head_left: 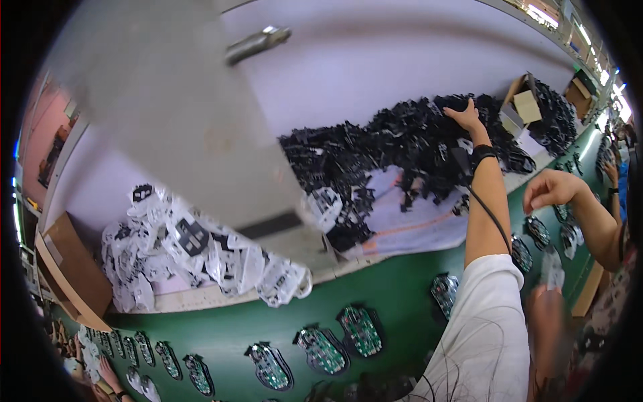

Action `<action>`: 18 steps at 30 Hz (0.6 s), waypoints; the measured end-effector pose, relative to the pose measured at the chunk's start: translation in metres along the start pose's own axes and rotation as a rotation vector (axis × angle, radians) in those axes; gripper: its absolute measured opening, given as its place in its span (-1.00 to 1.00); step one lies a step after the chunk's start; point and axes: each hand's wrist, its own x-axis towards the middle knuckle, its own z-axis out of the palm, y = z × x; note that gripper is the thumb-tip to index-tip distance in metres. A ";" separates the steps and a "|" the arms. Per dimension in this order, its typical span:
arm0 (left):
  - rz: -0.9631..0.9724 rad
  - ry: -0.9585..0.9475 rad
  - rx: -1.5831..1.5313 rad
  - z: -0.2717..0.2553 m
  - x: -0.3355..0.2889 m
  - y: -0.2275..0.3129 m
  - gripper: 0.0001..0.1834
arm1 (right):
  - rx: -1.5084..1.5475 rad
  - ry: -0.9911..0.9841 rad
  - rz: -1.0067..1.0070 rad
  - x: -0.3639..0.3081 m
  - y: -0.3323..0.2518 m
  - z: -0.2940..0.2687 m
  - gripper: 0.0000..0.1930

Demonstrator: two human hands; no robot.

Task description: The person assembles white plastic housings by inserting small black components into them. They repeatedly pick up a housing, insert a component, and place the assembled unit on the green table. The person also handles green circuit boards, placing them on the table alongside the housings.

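Grey panel nearest | black parts heaped at grip, spreading left

Impossible to read any word, number, brand or sign: too small or blurred to make out lettering on the circuit boards along the green surface, the heaped black parts, or the cardboard box at left.

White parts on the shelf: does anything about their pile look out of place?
Yes: at the pile's right end, a white part juts over the shelf edge above the green surface. Most others lie farther back, so it looks precarious.
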 end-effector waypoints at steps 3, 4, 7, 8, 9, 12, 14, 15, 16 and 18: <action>0.038 -0.052 -0.019 0.007 0.016 -0.020 -0.31 | -0.119 0.023 0.074 0.046 0.022 0.006 0.11; -0.002 -0.068 0.011 -0.001 0.003 -0.006 -0.30 | -0.100 -0.045 0.133 0.030 -0.002 0.022 0.05; -0.082 -0.101 0.027 -0.007 -0.008 0.009 -0.30 | -0.186 -0.057 0.088 -0.031 -0.048 0.017 -0.09; -0.061 -0.123 0.001 -0.001 0.007 0.001 -0.30 | -0.305 0.048 -0.018 -0.027 -0.032 0.006 -0.13; -0.126 -0.082 0.041 -0.007 -0.017 0.019 -0.30 | -0.040 -0.337 -0.559 -0.106 -0.096 -0.037 -0.56; -0.084 -0.116 -0.007 0.007 0.011 0.005 -0.31 | -0.135 -0.939 -1.058 -0.204 -0.165 -0.114 -0.84; -0.052 -0.122 -0.032 0.014 0.023 -0.001 -0.31 | -0.213 -1.025 -1.040 -0.220 -0.162 -0.078 -0.79; -0.057 -0.107 -0.016 0.010 0.016 0.005 -0.31 | -0.277 -1.041 -1.021 -0.224 -0.162 -0.046 -0.74; -0.067 -0.090 -0.008 0.007 0.010 0.009 -0.32 | -0.255 -1.014 -1.003 -0.229 -0.157 -0.014 -0.74; -0.064 -0.073 -0.022 0.009 0.005 0.007 -0.32 | -0.333 -0.908 -0.970 -0.246 -0.160 0.008 -0.71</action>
